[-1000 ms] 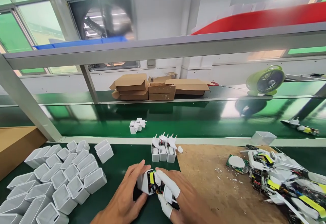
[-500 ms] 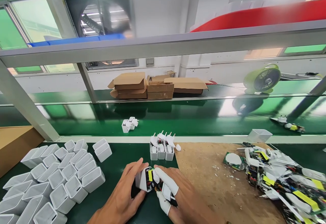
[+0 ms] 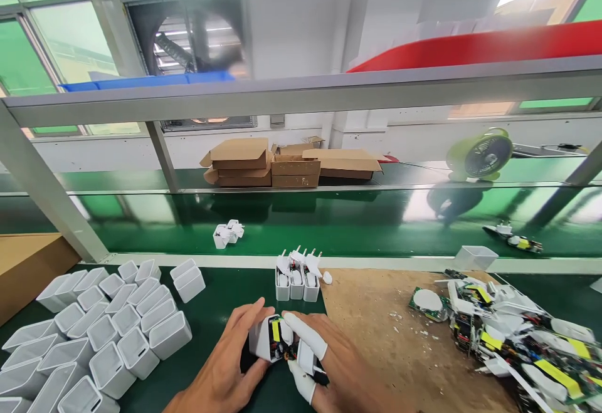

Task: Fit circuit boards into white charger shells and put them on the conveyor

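My left hand point(image 3: 230, 363) grips a white charger shell point(image 3: 260, 339) at the near edge of the green mat. My right hand point(image 3: 324, 363), with white finger cots on thumb and forefinger, holds a circuit board with a yellow part point(image 3: 276, 333) that sits partly inside the shell's open end. Three assembled white plug units point(image 3: 296, 275) stand in a row just beyond my hands.
Several empty white shells point(image 3: 103, 331) are packed at the left. A heap of circuit boards point(image 3: 512, 338) lies at the right on a brown board point(image 3: 390, 331). Behind runs a green conveyor belt point(image 3: 357, 225) carrying a small cluster of plugs point(image 3: 227, 234). Cardboard boxes point(image 3: 291, 162) and a green fan point(image 3: 480, 153) stand beyond.
The cluster of plugs on the belt has drifted left. My hands keep their hold on the shell and board, with the board pushed a little deeper into the shell.
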Demonstrator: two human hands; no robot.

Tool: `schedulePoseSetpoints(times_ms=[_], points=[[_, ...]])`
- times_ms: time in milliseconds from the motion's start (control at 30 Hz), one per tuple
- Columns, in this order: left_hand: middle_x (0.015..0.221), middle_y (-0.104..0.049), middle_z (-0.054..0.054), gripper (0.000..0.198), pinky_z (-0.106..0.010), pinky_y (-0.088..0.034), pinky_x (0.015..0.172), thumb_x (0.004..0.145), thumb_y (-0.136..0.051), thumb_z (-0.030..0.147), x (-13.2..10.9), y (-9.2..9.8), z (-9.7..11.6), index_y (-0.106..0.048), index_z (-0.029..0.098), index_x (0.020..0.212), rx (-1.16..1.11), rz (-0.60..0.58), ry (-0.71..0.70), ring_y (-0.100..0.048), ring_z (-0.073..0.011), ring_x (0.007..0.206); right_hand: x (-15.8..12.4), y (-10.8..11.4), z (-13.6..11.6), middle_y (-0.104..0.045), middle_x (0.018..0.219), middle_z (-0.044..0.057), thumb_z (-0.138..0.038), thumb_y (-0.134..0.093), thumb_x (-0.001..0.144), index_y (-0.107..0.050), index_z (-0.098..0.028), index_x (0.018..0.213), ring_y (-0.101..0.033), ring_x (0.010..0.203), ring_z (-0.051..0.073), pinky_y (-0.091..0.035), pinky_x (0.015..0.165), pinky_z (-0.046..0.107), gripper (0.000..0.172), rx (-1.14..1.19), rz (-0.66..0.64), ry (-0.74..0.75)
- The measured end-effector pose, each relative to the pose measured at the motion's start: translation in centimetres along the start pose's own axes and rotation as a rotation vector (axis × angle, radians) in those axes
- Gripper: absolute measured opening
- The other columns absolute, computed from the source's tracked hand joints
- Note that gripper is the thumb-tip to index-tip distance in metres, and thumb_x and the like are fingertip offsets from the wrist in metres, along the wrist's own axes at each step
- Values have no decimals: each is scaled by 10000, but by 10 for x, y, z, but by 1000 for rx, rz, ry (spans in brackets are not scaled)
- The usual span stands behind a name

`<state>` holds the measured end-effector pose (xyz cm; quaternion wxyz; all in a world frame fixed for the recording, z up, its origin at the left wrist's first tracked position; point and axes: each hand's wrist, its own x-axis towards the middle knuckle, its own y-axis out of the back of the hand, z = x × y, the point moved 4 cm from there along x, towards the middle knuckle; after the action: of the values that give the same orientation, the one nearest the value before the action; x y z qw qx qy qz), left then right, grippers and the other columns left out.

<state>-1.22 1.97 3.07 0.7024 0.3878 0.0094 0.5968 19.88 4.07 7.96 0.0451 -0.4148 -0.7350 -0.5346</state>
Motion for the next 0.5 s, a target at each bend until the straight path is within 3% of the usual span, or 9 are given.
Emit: schedulePoseSetpoints(times_ms=[167,267,500], points=[[1569,-555,-105,787,-525,-473,1221,1026,-557,127,-1,-1,-1,-195,386,1675,1,3,-1,-496,-306,1470,3,10,-10,-710,1328,122,-34,-500,830,-473,-163,1507,-690,1077,261,-606,952,386,689,-156,-24,31],[1568,-556,-102,777,-501,-489,1213,1031,-558,128,0,-2,-1,-212,393,1674,-23,13,10,-495,-301,1480,2,10,-11,-703,1358,135,-39,-493,832,-458,-147,1517,-689,1145,275,-600,997,393,694,-235,-9,59],[1513,-591,-107,837,-496,-522,1180,997,-671,165,4,-3,6,-242,429,1665,-145,-2,-31,-590,-301,1405,-6,-12,10,-720,1339,164,-84,-492,889,-362,-131,1595,-715,1173,311,-613,1034,462,720,-239,78,191]])
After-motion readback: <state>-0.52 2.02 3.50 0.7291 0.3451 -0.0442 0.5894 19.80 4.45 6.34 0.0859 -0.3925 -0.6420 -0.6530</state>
